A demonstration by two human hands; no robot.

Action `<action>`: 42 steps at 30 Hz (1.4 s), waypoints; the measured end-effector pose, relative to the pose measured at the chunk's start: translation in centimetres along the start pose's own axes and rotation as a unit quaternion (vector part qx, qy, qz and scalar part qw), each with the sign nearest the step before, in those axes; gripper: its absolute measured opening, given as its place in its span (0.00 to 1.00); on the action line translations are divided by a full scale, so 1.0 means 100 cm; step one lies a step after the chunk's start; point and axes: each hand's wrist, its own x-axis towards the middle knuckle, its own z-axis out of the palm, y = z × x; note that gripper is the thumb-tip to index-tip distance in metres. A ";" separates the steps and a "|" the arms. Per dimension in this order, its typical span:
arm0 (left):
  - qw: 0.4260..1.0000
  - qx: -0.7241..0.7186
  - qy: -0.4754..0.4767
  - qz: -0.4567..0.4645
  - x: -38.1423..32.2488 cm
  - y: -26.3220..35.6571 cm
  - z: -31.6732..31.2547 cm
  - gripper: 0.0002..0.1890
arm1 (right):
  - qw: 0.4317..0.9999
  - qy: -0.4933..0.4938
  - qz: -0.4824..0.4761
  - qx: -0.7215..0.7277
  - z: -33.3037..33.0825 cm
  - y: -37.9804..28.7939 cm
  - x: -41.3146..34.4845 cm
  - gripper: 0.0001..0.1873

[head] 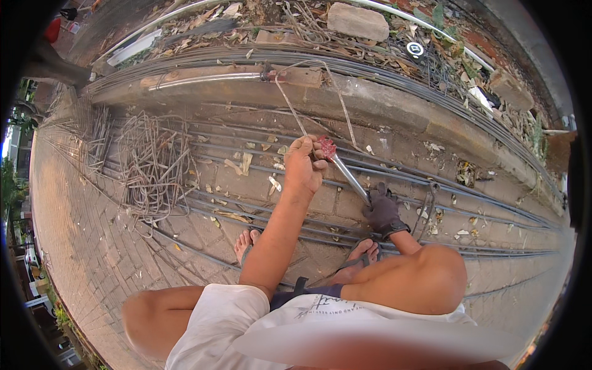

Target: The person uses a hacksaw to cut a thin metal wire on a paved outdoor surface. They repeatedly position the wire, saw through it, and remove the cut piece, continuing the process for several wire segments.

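Note:
My bare left hand (305, 162) grips one end of a bent steel wire stirrup (341, 99), whose loop reaches up over the kerb. Close beside those fingers is the red head of a bending tool with a shiny metal handle (350, 175). My right hand (383, 210), in a dark glove, is closed around the handle's lower end. A second shiny bar (208, 79) with a reddish end lies on a wooden board (305, 77) at the kerb. Just right of the glove rests a dark metal tool with a ringed end (430, 196).
A tangled heap of bent steel stirrups (155, 171) lies on the paving at left. Long steel rods (273, 212) run across the ground between and around my feet. More thin rods line the concrete kerb (397, 111). Beyond are leaves and a rough block (358, 22).

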 end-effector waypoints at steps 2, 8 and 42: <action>1.000 0.007 0.013 -0.014 0.000 0.004 -0.002 0.07 | 0.990 -0.048 0.075 0.110 0.002 0.007 -0.013 0.20; 0.999 -0.014 0.000 -0.043 0.001 0.011 -0.003 0.07 | 0.860 -0.136 0.260 0.417 -0.066 0.058 -0.026 0.19; 0.998 0.040 0.044 0.021 -0.010 0.003 0.008 0.11 | 0.964 0.086 -0.249 -0.030 -0.190 0.066 0.343 0.13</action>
